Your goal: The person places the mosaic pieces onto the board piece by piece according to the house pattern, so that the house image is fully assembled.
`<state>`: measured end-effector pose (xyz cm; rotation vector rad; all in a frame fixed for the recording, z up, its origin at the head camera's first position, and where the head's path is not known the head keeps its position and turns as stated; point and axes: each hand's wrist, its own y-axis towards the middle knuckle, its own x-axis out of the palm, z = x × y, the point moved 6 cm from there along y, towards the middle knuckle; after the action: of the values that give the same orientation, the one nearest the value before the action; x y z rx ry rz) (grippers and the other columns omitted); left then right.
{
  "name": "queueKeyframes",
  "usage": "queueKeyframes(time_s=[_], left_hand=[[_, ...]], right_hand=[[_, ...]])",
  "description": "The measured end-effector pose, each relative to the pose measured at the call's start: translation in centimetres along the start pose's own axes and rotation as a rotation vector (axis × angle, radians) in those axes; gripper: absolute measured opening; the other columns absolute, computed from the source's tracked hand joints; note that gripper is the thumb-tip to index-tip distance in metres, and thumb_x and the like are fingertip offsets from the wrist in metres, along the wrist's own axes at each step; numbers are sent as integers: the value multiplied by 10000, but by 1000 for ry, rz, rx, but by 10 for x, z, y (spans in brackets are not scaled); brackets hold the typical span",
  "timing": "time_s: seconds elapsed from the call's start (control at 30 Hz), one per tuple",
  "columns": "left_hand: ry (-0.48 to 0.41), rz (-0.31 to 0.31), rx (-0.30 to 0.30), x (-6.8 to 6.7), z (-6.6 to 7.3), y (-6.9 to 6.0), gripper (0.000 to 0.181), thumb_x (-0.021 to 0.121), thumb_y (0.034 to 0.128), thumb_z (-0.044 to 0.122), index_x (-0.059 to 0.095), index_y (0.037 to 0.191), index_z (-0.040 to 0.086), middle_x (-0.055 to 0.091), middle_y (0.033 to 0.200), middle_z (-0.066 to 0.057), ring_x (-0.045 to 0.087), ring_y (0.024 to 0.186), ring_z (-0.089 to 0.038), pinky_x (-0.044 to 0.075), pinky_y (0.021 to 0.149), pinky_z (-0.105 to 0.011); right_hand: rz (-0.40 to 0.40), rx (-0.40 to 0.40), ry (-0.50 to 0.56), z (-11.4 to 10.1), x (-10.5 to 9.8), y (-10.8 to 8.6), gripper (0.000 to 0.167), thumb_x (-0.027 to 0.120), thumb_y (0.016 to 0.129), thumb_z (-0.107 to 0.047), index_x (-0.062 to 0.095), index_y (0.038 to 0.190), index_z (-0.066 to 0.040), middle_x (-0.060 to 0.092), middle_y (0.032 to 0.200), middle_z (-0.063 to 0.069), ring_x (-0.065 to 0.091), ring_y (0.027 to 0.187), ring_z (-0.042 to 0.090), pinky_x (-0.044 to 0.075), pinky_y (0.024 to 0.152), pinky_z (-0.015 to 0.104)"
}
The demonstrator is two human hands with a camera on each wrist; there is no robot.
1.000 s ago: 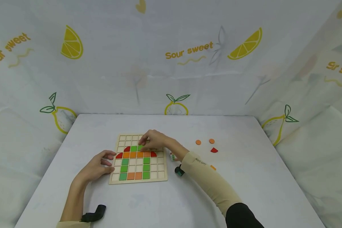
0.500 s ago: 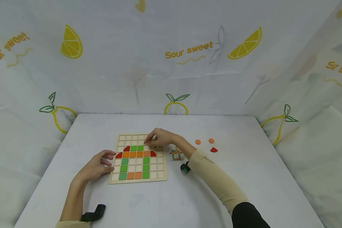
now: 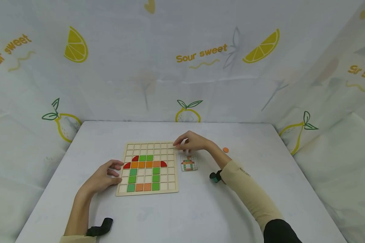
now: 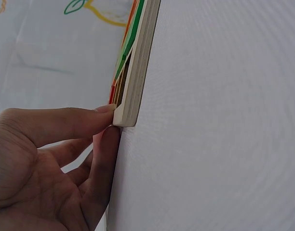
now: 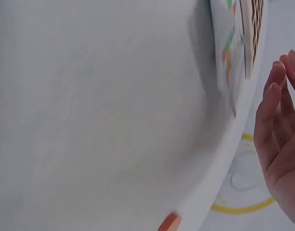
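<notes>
A wooden grid board (image 3: 173, 177) lies flat on the table, with red, orange and green tiles (image 3: 142, 164) set in some of its cells. My left hand (image 3: 101, 177) touches the board's left edge with thumb and fingertips spread; the left wrist view shows the thumb and a finger against the board's corner. My right hand (image 3: 192, 141) is near the board's upper right corner, fingers loosely bent. Nothing shows between its fingers (image 5: 270, 103) in the right wrist view. Just below that hand, a small pattern card (image 3: 189, 163) lies beside the board.
One orange disc (image 3: 226, 150) lies on the white table (image 3: 158, 219) beyond my right forearm (image 3: 219, 153). A printed lemon cloth (image 3: 134, 67) hangs behind and along the sides. The right arm covers part of the table's right half.
My right hand has moved right, off the tiles to the board's far right corner, uncovering the card. Its arm now hides the red piece and one orange disc. The left hand has stayed put.
</notes>
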<state>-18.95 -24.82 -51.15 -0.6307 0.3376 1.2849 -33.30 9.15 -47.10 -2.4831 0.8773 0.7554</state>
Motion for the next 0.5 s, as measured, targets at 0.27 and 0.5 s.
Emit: queueKeyframes(time_s=[0.27, 0.5], left_hand=[[-12, -4, 14, 0, 1, -2, 606, 783, 861, 105, 513, 1402, 69, 556, 1293, -153, 594, 1052, -226, 500, 815, -291], [-6, -6, 5, 0, 2, -2, 603, 778, 862, 100, 510, 1402, 68, 556, 1292, -150, 594, 1054, -230, 498, 815, -297]], right_hand=[[41, 95, 14, 23, -24, -45, 289, 679, 990, -244, 726, 1233, -95, 731, 1180, 107, 677, 776, 286, 561, 649, 382], [65, 147, 0, 48, -38, -92, 293, 681, 987, -212, 712, 1241, -69, 728, 1145, 146, 659, 789, 336, 564, 675, 359]])
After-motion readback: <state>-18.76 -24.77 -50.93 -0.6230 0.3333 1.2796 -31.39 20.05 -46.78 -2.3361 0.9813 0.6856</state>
